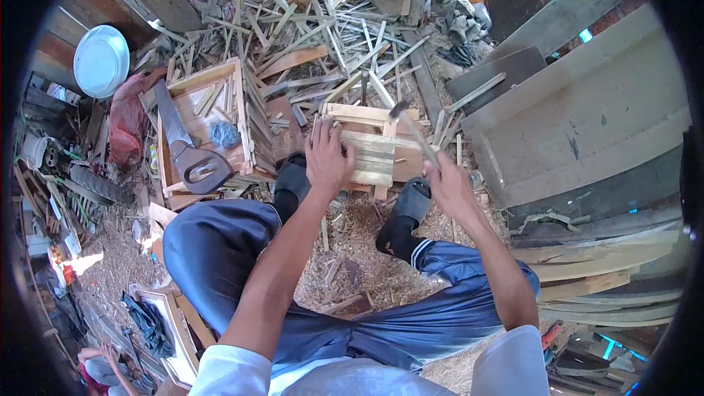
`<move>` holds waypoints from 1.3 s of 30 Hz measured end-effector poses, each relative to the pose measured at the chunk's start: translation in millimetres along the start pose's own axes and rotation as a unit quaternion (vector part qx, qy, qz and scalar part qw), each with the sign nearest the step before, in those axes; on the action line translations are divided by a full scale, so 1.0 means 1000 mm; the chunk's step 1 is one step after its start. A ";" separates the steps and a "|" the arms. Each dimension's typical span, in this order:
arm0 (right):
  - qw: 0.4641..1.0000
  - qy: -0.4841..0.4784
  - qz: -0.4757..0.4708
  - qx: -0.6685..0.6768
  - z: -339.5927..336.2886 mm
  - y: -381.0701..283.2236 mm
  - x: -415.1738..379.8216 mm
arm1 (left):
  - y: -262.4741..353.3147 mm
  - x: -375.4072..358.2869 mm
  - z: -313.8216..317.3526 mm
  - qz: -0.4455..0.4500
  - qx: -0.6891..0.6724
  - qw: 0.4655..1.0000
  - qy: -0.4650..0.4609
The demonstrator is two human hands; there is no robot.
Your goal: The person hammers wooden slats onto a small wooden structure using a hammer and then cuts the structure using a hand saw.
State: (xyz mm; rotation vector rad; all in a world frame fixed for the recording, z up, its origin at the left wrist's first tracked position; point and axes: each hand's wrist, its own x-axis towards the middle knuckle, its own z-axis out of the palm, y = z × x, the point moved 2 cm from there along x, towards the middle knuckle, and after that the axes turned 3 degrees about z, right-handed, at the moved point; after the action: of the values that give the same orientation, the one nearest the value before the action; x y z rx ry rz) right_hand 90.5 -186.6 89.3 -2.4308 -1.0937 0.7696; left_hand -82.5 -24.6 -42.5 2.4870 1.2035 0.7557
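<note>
A small slatted wooden frame (371, 154) sits on the ground between my feet. My left hand (328, 155) grips its left end, with the thumb over the pale slats and the fingers reaching toward the far rail (367, 112). The undersides of those fingers are hidden. In my right hand (449, 183) is a hammer (420, 137), held by the lower part of its handle. The dark hammer head is raised near the frame's far right corner, apart from my left hand. I cannot make out a nail.
A handsaw (189, 154) lies across a wooden box (238, 103) holding offcuts and a bluish tangle. Scrap strips (323, 37) are heaped beyond the frame. Large boards (579, 117) lean at right. A white basin (102, 61) stands at far left. Another person (106, 370) sits at lower left.
</note>
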 end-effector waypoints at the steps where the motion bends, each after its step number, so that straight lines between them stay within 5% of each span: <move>1: 1.000 -0.004 0.003 0.001 0.004 0.002 -0.001 | -0.001 0.001 0.000 -0.001 0.000 1.000 -0.001; 7: 0.996 -0.001 -0.048 -0.072 0.000 0.004 -0.001 | 0.001 0.005 -0.005 0.000 0.003 1.000 0.008; 10: 0.999 0.021 0.021 0.016 0.004 0.000 -0.005 | 0.001 0.000 -0.003 0.002 -0.003 1.000 -0.011; 15: 0.995 0.024 -0.046 -0.090 0.009 0.003 -0.005 | 0.002 0.003 -0.003 0.013 -0.003 1.000 0.011; 18: 0.999 0.033 0.024 0.007 0.001 -0.012 -0.006 | 0.000 0.001 0.001 0.006 -0.001 1.000 0.009; 22: 0.993 0.039 -0.073 -0.088 0.018 0.016 -0.005 | 0.001 0.002 0.001 0.016 -0.002 1.000 0.009; 26: 0.998 0.023 -0.038 -0.054 0.010 0.003 -0.003 | 0.001 0.004 -0.003 -0.001 -0.010 1.000 -0.020; 28: 0.995 0.090 -0.031 0.039 0.011 0.003 -0.004 | 0.000 0.001 0.000 -0.012 -0.018 0.999 -0.038; 31: 0.996 0.014 -0.055 -0.063 0.018 0.019 -0.006 | -0.001 0.001 0.004 0.004 -0.012 1.000 -0.015; 37: 0.992 0.107 -0.032 0.053 0.010 0.004 -0.008 | -0.005 -0.002 0.005 -0.002 -0.024 0.999 -0.028; 39: 0.997 0.059 -0.045 -0.013 0.016 0.016 -0.009 | -0.003 0.000 0.004 0.011 -0.026 1.000 -0.007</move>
State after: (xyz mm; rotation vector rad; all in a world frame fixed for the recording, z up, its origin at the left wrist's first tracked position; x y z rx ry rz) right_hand 84.6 -202.5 71.0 -2.3967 -1.1636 0.5799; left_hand -82.2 -23.1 -46.9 2.4632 1.1377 0.7647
